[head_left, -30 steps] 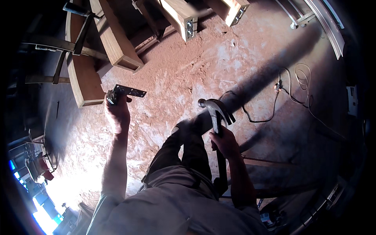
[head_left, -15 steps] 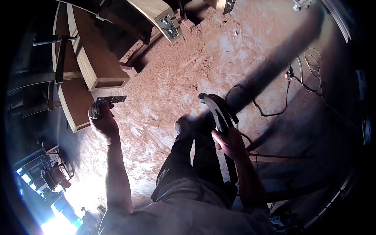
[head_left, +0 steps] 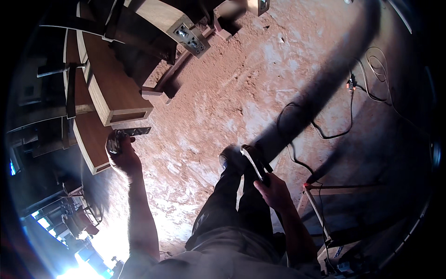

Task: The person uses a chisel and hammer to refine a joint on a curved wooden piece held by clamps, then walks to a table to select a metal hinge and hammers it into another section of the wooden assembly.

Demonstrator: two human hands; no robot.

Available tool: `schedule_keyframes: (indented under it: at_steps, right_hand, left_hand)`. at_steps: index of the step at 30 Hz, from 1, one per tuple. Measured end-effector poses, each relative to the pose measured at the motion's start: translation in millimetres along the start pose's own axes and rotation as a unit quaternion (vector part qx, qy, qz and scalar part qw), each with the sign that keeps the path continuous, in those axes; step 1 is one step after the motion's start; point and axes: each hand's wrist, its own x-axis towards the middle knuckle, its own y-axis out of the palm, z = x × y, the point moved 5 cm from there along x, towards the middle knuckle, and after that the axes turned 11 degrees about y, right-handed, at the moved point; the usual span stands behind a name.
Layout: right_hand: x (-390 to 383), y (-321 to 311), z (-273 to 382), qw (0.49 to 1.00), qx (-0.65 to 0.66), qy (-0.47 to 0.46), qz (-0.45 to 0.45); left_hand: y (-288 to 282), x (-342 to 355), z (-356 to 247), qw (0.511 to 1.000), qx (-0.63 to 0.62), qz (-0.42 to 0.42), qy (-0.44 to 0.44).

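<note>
My left hand (head_left: pixel 125 158) is closed around dark metal pieces, and a flat slotted metal plate (head_left: pixel 140 131) sticks out past the fingers. That plate is just below the end of a wooden beam (head_left: pixel 114 83), which has a rectangular recess (head_left: pixel 132 115) in its end face. Down by my legs, my right hand (head_left: pixel 275 189) grips a claw hammer (head_left: pixel 253 160) by the handle, its head pointing away from me. A similar metal plate (head_left: pixel 189 40) sits on the end of another beam (head_left: pixel 158 15) farther up.
A second wooden piece (head_left: pixel 95 144) lies left of my left hand, among dark supports. Reddish dusty floor (head_left: pixel 209 102) spreads ahead. Cables with an orange-marked connector (head_left: pixel 351 84) and a thin-legged frame (head_left: pixel 320 204) are at the right. Strong light glares at the lower left.
The hammer has dropped closer to my body with my right hand. My left hand keeps its hold on the metal pieces beside the beam end. The whole view has shifted slightly.
</note>
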Motion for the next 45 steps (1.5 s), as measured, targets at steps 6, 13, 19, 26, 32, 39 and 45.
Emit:
schedule_keyframes:
  at_steps: [6, 13, 19, 26, 32, 39, 45]
  right_hand:
    - [4.0, 7.4, -16.3, 0.997, 0.032, 0.07, 0.028]
    - [3.9, 8.1, -46.3, 0.997, 0.02, 0.076, -0.003]
    - [0.9, 6.6, -41.9, 0.993, 0.04, 0.107, 0.021]
    - [5.9, 12.8, -33.2, 0.999, 0.023, 0.025, 0.017]
    - [7.4, 18.2, 1.4, 0.998, -0.017, -0.064, 0.011]
    - [13.0, 31.5, 46.8, 0.99, -0.052, -0.123, 0.039]
    - [26.0, 47.8, 60.2, 0.987, -0.047, -0.147, 0.044]
  left_hand:
    - [0.7, 3.0, -2.8, 0.999, 0.043, 0.009, 0.03]
    - [1.9, 4.9, -19.1, 0.99, 0.078, 0.0, 0.12]
    - [3.7, 7.2, -15.4, 0.984, 0.113, 0.004, 0.135]
    - [7.0, 15.6, -2.1, 0.953, 0.173, 0.032, 0.247]
    - [11.0, 18.8, -8.2, 0.935, 0.202, 0.025, 0.29]
    - [5.1, 14.6, -18.4, 0.94, 0.237, 0.021, 0.244]
    - [8.2, 19.0, -26.3, 0.93, 0.265, 0.026, 0.252]
